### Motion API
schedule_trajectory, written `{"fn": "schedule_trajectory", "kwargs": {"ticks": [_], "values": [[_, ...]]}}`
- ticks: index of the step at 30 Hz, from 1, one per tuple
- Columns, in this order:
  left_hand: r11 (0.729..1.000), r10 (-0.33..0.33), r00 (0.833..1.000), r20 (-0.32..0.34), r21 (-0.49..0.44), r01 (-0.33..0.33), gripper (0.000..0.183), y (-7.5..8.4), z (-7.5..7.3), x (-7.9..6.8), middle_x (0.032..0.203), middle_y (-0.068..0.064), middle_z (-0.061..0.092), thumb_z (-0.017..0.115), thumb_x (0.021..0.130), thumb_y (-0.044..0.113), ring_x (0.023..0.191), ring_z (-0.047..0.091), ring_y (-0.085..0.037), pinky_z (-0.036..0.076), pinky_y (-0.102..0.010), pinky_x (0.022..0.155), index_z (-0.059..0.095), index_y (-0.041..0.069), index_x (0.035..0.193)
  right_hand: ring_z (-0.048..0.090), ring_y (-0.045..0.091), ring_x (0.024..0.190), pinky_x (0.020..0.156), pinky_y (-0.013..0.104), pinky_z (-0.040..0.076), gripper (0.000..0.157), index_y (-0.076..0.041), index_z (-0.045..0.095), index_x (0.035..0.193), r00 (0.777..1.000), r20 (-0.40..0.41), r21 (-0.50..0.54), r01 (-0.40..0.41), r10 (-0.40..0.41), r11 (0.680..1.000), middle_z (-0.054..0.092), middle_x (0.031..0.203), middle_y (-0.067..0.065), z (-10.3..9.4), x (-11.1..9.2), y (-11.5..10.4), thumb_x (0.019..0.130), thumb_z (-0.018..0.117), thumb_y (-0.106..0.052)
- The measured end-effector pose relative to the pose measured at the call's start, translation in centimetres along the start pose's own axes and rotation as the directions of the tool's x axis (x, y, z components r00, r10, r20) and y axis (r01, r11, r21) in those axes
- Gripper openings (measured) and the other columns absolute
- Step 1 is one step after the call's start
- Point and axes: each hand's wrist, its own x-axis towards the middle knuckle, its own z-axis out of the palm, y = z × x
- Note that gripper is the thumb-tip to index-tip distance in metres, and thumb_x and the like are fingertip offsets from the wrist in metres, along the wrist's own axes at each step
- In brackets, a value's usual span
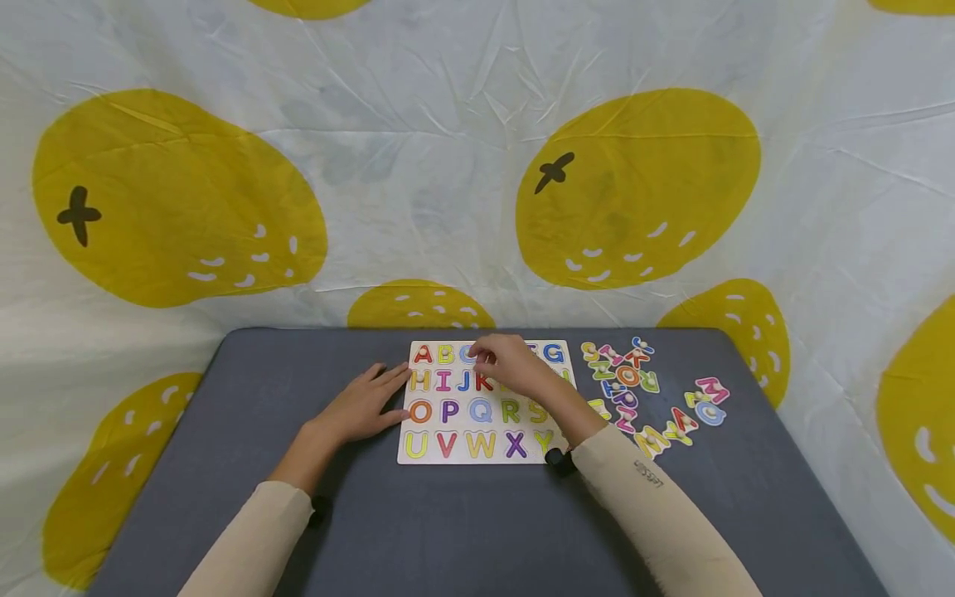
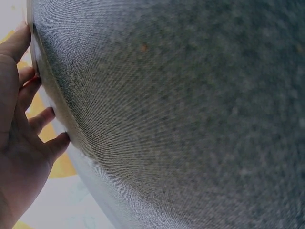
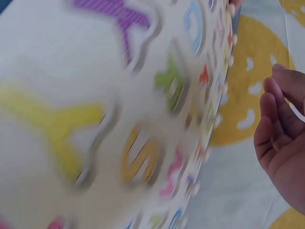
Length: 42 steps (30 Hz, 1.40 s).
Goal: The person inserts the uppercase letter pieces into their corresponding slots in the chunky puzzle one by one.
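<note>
A white alphabet puzzle board (image 1: 462, 427) with coloured letters lies on the table. My left hand (image 1: 363, 404) rests at its left edge, fingers spread and nearly straight, fingertips right at the rim. In the left wrist view the left hand's (image 2: 24, 138) fingertips touch the table's surface and the board's side. My right hand (image 1: 515, 365) hovers over the top row near the letter C, hiding several letters there. Its fingers bend loosely toward the thumb. The right wrist view shows this hand (image 3: 283, 138) beyond a row of small knobs, with nothing visible between the fingers.
Loose knobbed letter pieces lie right of the board, among them an orange O (image 1: 627, 376), a red A (image 1: 682, 420) and a blue Q (image 1: 710, 414). A patterned cloth (image 1: 425, 166) hangs behind the grey table (image 1: 418, 531).
</note>
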Motion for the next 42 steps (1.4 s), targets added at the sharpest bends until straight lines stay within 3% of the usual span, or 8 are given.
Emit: {"fn": "schedule_trajectory", "kwargs": {"ticks": [4,14,21,28,42], "values": [[1.0,0.005,1.0,-0.004,0.003,-0.005,0.078,-0.1,-0.1,-0.1,0.168,-0.009,0.035,0.067,0.099,0.045,0.153,0.028,-0.049,0.028,-0.066,0.12,0.035,0.012,0.162,0.062,0.014,0.085,0.072,0.028,0.055,0.024,-0.004,0.074,0.12,1.0,-0.026,0.014,0.001,-0.001,1.0,0.07,0.097,0.0,-1.2,-1.7,2.2,0.098,0.071,-0.013],[1.0,0.01,1.0,0.002,0.006,-0.01,0.079,-0.2,0.2,0.1,0.168,-0.009,0.035,0.066,0.099,0.047,0.153,0.028,-0.049,0.028,-0.066,0.12,0.035,0.012,0.163,0.062,0.017,0.086,0.078,0.038,0.053,0.02,-0.005,0.075,0.116,0.991,-0.098,-0.083,-0.1,0.091,0.992,0.07,0.097,0.003,-4.7,-6.6,9.6,0.098,0.071,-0.014],[1.0,0.008,1.0,0.003,0.0,-0.008,0.078,-0.3,0.2,0.1,0.168,-0.008,0.035,0.066,0.099,0.047,0.153,0.027,-0.049,0.027,-0.067,0.12,0.034,0.013,0.163,0.065,0.023,0.087,0.078,0.043,0.056,0.018,-0.001,0.074,0.113,0.981,-0.136,-0.15,-0.158,0.138,0.976,0.072,0.098,0.009,-7.6,-8.8,13.6,0.098,0.071,-0.011],[1.0,0.001,1.0,0.017,-0.008,-0.001,0.079,-0.3,0.3,0.2,0.169,-0.007,0.033,0.065,0.1,0.047,0.154,0.026,-0.048,0.026,-0.067,0.121,0.032,0.014,0.164,0.064,0.03,0.091,0.086,0.053,0.054,0.019,0.0,0.074,0.113,0.97,-0.146,-0.21,-0.223,0.195,0.952,0.071,0.101,0.015,-9.2,-9.5,15.9,0.097,0.071,-0.011],[1.0,-0.023,0.999,0.03,-0.013,0.023,0.08,-0.1,0.1,0.2,0.169,-0.006,0.032,0.066,0.1,0.048,0.155,0.024,-0.047,0.025,-0.066,0.122,0.032,0.014,0.164,0.065,0.033,0.096,0.086,0.051,0.057,0.021,0.003,0.072,0.115,0.957,-0.135,-0.205,-0.279,0.256,0.938,0.067,0.105,0.019,-9.1,-9.1,17.9,0.101,0.067,-0.011]]}}
